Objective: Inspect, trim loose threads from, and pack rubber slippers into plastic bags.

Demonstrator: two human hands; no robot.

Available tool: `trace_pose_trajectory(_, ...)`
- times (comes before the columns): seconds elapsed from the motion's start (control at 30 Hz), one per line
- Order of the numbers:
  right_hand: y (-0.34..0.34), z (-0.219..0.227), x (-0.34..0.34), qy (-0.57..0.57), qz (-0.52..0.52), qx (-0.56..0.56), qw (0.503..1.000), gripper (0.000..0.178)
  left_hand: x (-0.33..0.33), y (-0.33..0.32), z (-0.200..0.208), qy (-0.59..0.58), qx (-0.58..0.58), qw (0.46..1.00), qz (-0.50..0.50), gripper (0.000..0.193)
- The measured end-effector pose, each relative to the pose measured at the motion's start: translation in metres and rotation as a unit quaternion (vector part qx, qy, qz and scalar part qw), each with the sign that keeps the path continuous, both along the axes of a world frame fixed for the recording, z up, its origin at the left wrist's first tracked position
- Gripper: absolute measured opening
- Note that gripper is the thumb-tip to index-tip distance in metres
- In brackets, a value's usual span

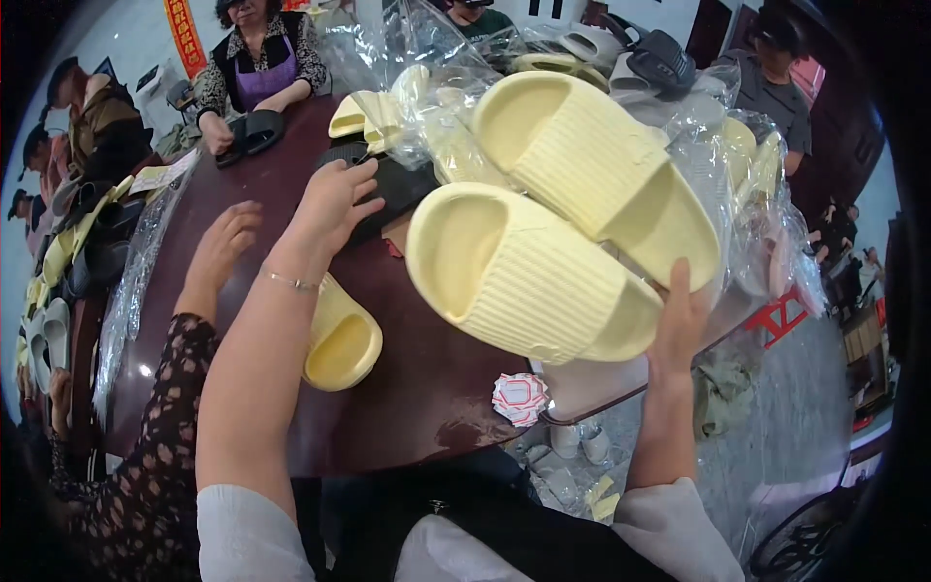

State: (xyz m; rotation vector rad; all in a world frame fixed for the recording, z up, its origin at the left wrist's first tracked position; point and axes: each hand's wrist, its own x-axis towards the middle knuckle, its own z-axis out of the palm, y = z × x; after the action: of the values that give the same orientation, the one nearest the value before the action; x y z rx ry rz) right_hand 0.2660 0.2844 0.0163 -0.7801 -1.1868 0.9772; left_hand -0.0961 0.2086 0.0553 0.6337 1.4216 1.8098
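A pair of pale yellow ribbed slide slippers [543,281] is held up over the table by my right hand [677,315], whose fingers grip them at their lower right ends. My left hand [337,199] has its fingers apart and holds nothing. Just beyond it lies a black slipper [393,184] on the table, partly hidden. Under my left forearm sits another yellow slipper [344,339], its far end covered by the arm.
Left of mine is a co-worker's hand [228,242] with a patterned sleeve. Across the dark red table [427,407], a person holds a black slipper [250,136]. Clear plastic bags [436,116] with slippers crowd the far side. White-and-red labels [520,398] lie at the near edge.
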Motion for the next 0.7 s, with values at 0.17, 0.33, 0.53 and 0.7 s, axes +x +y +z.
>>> trace_pose_trajectory(0.17, -0.018, 0.008, -0.026, 0.014, 0.038, -0.014, 0.999, 0.037, 0.043, -0.073, 0.012, -0.056, 0.137, 0.985, -0.083, 0.072)
trace_pose_trajectory(0.33, -0.052, 0.002, -0.071, 0.065, 0.085, -0.03, 0.994, 0.038, 0.137, -0.143, -0.015, -0.136, 0.17, 0.975, -0.042, 0.058)
trace_pose_trajectory(0.53, -0.126, -0.017, -0.108, 0.117, 0.229, -0.057, 0.965, 0.037, 0.127, -0.173, -0.069, -0.022, 0.168, 0.986, 0.004, 0.044)
trace_pose_trajectory(0.7, -0.128, -0.009, -0.102, 0.232, 0.386, -0.247, 0.858, 0.037, 0.094, -0.192, -0.059, -0.171, 0.219, 0.961, -0.005, 0.04)
